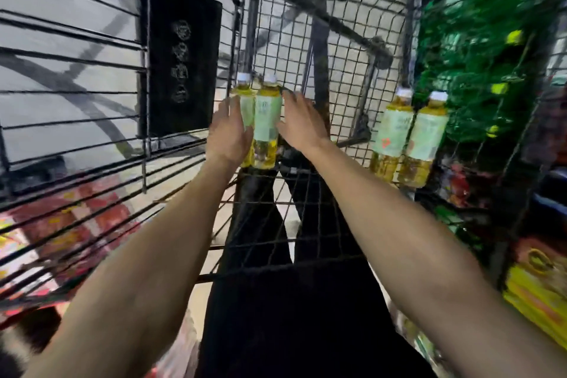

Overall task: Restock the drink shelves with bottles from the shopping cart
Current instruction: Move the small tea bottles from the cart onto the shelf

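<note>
Two tea bottles with white caps, pale green labels and yellow liquid stand together in the wire shopping cart. My left hand lies over the left bottle of the pair, hiding its lower half, with the thumb across its front. On the other side, my right hand has its fingers spread, and its thumb is at the second bottle's side. A small white cap shows just beyond my right fingers. Two more matching bottles stand against the cart's right wall.
A black panel hangs on the cart's left wire side. Green packaged goods and yellow packs fill the shelf to the right. Red packages lie outside the cart at lower left. My dark trouser legs show through the cart floor.
</note>
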